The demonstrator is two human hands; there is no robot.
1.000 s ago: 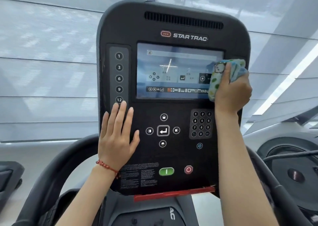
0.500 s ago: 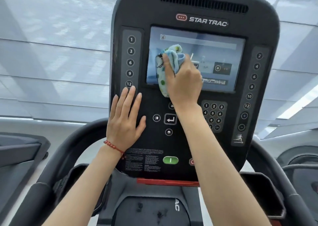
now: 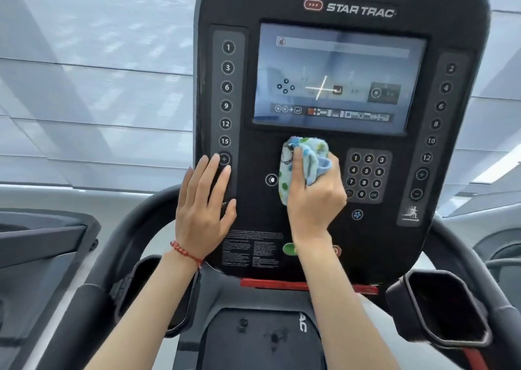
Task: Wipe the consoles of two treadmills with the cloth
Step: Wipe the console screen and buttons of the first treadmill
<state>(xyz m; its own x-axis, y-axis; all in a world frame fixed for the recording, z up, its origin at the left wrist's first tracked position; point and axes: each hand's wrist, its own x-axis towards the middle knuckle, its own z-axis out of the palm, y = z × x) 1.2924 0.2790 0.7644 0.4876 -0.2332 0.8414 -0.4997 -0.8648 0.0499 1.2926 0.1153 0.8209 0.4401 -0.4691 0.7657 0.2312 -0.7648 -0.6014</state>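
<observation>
Black console (image 3: 341,237) upright; cloth (image 3: 303,161) pressed below screen (image 3: 338,79); left palm flat on edge.

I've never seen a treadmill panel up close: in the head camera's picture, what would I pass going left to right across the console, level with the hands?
Left hand lying flat on the black console → round white arrow button → blue-green spotted cloth gripped by the right hand → grey number keypad → right column of round buttons.

Right hand (image 3: 313,197) with cloth (image 3: 303,164): moved off screen (image 3: 338,79), down to the panel below it, beside keypad (image 3: 366,176). Screen: uncovered. Console (image 3: 338,0): nearer in view.
</observation>
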